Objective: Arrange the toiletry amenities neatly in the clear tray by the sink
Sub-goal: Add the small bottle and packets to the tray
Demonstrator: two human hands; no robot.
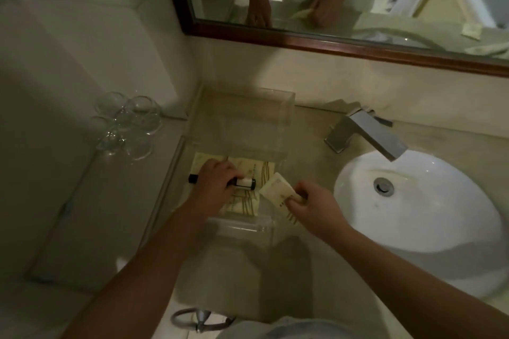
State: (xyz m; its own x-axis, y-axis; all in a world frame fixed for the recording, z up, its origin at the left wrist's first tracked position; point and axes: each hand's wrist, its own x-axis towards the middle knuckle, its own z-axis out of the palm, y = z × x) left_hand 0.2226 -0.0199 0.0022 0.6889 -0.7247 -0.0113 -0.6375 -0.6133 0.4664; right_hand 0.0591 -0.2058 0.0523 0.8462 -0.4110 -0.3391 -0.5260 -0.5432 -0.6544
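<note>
Inside the clear tray (278, 107) left of the sink (413, 201), the left hand (213, 183) curls its fingers around a small black-capped bottle (245, 182) over cream packets (242, 202), while the right hand (314, 205) pinches a cream packet (275, 187) at the tray's right wall.

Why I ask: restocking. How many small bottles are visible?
1 certain: the white bottle in the left hand over the tray. The black tip beyond that hand may be a second.
</note>
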